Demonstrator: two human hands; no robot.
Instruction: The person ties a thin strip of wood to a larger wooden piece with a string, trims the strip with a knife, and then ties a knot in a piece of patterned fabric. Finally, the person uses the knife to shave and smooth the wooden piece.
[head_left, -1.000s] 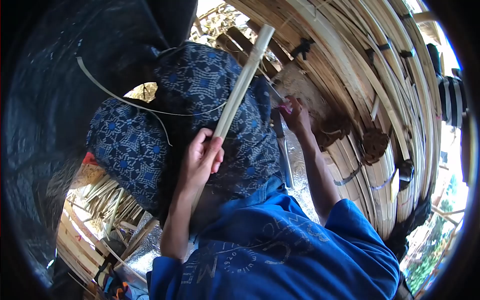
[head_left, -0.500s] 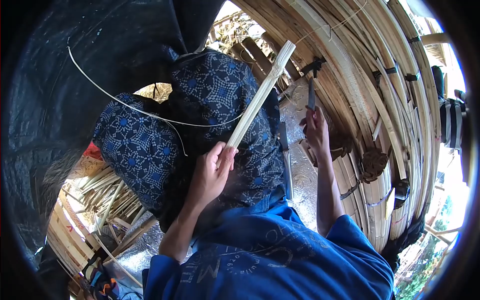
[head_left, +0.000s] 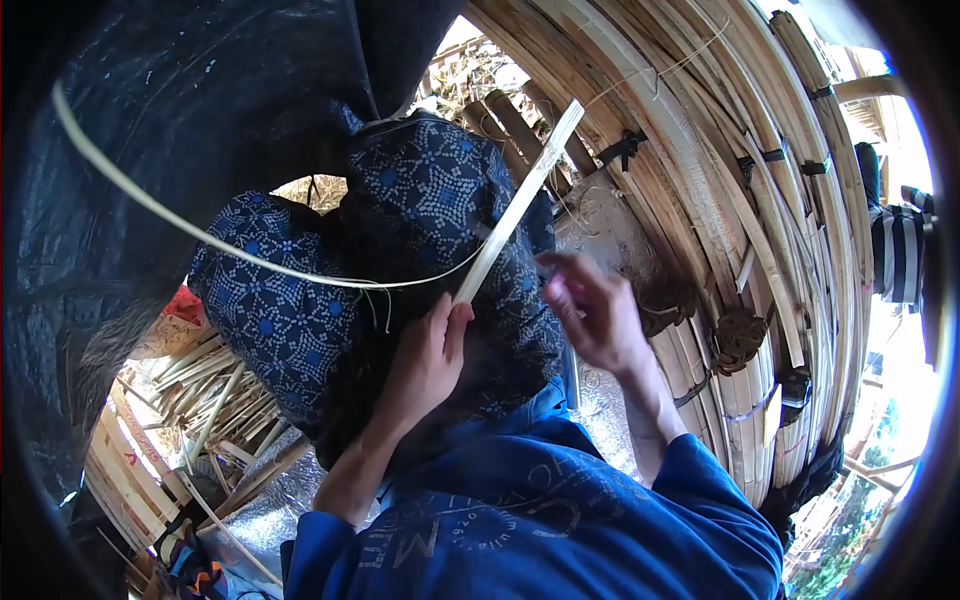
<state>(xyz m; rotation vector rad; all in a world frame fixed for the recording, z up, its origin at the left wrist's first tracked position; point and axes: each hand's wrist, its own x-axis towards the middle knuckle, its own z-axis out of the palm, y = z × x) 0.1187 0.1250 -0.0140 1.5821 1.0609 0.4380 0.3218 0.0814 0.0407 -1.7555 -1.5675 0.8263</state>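
Observation:
My left hand (head_left: 425, 350) is closed round the lower end of a pale bamboo strip (head_left: 522, 205), which slants up and to the right over my lap. My right hand (head_left: 595, 315) is beside my right thigh, its fingers curled and smeared by motion. The knife seen in it half a second ago is now too blurred to make out clearly. A long thin sliver of bamboo (head_left: 240, 258) curves from the strip across my knees toward the upper left. Dark blue patterned cloth (head_left: 435, 190) covers my legs.
Long bamboo slats (head_left: 720, 200), tied in bundles, curve along my right side. A black sheet (head_left: 200, 100) hangs at the upper left. Cut bamboo sticks (head_left: 190, 385) lie at the lower left. Silvery sheeting (head_left: 605, 420) lies beside my right leg. Striped cloth (head_left: 897, 255) shows at the far right.
My right hand has moved left and down, toward the bamboo strip. The strip now shows a narrower, smoother side, and the thin sliver's free end has swung further left and nearer the camera.

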